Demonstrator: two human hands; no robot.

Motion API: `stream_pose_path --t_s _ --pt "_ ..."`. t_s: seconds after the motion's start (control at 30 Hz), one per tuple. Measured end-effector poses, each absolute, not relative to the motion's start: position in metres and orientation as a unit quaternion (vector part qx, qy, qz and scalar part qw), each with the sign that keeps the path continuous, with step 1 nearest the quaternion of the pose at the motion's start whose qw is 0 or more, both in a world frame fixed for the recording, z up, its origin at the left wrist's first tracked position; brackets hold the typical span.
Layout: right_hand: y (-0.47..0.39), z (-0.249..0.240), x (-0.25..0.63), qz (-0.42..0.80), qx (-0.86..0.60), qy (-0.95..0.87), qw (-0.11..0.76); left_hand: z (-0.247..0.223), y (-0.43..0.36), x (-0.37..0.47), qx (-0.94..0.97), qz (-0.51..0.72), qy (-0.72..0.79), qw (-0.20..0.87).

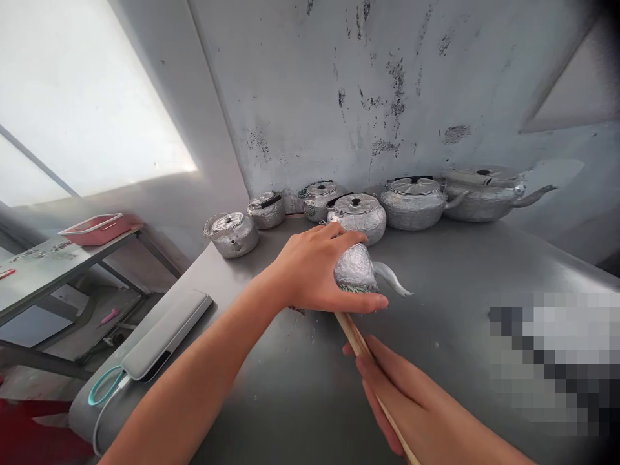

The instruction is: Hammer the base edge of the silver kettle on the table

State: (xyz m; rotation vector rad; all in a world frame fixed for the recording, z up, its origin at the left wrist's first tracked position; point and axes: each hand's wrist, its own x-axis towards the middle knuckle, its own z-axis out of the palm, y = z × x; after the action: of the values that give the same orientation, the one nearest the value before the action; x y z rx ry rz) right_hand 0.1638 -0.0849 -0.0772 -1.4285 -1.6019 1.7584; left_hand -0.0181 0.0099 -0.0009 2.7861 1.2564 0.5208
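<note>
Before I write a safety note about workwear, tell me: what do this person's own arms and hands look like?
The left hand and right hand are bare, with no gloves and no rings on the fingers that show. The left forearm and right forearm show no sleeve, watch, bracelet or cable. Anything worn higher up is out of view.

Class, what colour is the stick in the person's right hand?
The stick is a pale, woody tan, shown best in the head view.
</note>
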Motion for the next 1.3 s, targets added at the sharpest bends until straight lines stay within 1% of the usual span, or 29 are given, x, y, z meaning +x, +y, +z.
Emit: stream_pose_path --t_s 0.37,0.6,0.73,0.83,0.97,1.07,1.2,1.3 --pt "-0.084 -0.078 0.164 0.618 -0.517 -0.569 0.166 0.001 0.011 -0.021 0.898 0.180 0.399 0.043" --pt "-0.084 -0.075 0.161 0.616 -0.521 -0.565 0.171 -0.001 0.012 -0.020 0.898 0.182 0.400 0.029" --pt "-0.082 -0.071 0.159 0.607 -0.552 -0.552 0.148 -0.002 0.013 -0.020 0.897 0.182 0.402 0.027" --pt "-0.082 -0.070 0.160 0.595 -0.563 -0.548 0.169 -0.001 0.013 -0.020 0.896 0.181 0.405 0.028" --pt "-0.082 -0.074 0.162 0.592 -0.561 -0.558 0.153 -0.002 0.014 -0.020 0.894 0.180 0.409 0.028" --pt "-0.083 -0.079 0.162 0.589 -0.557 -0.558 0.178 -0.003 0.014 -0.020 0.895 0.179 0.408 0.026" --pt "-0.084 -0.086 0.161 0.588 -0.549 -0.575 0.153 -0.002 0.014 -0.019 0.893 0.181 0.412 0.029" --pt "-0.083 -0.089 0.161 0.590 -0.550 -0.567 0.167 -0.002 0.013 -0.018 0.887 0.189 0.419 0.034"
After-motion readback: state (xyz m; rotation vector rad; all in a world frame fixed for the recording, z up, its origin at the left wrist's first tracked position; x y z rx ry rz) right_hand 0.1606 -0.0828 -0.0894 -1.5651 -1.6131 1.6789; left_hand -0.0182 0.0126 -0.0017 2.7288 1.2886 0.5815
